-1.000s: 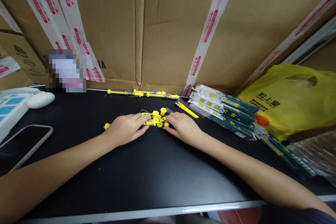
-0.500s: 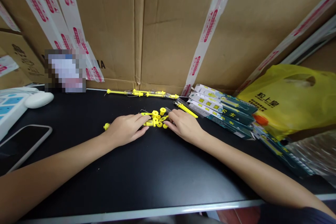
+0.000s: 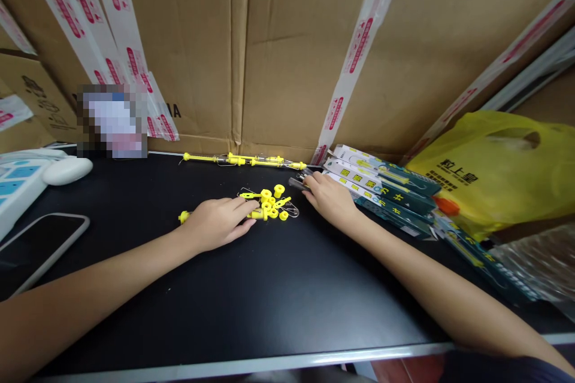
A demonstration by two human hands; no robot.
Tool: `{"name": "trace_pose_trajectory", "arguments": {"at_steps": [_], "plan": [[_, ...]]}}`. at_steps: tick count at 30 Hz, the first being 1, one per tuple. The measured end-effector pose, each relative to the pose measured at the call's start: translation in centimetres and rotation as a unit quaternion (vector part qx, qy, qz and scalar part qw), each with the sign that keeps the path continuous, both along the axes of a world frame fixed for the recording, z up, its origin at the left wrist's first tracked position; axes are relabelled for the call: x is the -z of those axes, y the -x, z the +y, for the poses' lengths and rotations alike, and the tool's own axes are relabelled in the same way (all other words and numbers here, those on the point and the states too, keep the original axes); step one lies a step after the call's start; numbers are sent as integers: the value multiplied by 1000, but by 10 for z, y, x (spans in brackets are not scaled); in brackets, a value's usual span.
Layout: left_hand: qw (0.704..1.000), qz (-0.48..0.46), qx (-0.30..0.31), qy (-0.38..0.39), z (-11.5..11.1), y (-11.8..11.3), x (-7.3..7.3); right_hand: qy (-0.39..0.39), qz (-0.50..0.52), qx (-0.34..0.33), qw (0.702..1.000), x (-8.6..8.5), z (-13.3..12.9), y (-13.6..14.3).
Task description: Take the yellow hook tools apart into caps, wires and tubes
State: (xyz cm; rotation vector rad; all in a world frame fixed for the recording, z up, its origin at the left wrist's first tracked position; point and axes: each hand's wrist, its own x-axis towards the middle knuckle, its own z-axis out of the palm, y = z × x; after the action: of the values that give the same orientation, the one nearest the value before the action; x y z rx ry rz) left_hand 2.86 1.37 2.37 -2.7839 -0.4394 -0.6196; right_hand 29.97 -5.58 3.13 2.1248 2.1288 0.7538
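Head: left hand (image 3: 215,222) draped over yellow spring scale (image 3: 259,214); grip hidden, can't tell. Right hand (image 3: 331,197) pinches clear tube (image 3: 295,184), beside yellow caps (image 3: 279,190) and wire spring (image 3: 294,210). Risk: brushed caps may roll; spring could snag.

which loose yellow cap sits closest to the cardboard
The back-right flanged yellow cap; the other loose caps all lie closer to the front edge of the black table.

Phone (image 3: 42,249) left, boxes (image 3: 395,197) right, parts (image 3: 279,191) between
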Motion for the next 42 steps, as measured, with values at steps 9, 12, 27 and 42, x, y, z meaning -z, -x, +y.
{"name": "trace_pose_trajectory", "arguments": {"at_steps": [9, 12, 27, 42], "plan": [[998, 2, 24, 54, 1, 1, -1, -18, -1, 3, 1000, 6, 5, -13], [998, 7, 26, 58, 1, 1, -1, -21, 0, -2, 1000, 7, 5, -13], [999, 20, -14, 37, -6, 1, -5, -40, -7, -25, 999, 4, 2, -3], [998, 40, -25, 31, -6, -1, -2, -36, 25, -46, 998, 4, 1, 2]]}}
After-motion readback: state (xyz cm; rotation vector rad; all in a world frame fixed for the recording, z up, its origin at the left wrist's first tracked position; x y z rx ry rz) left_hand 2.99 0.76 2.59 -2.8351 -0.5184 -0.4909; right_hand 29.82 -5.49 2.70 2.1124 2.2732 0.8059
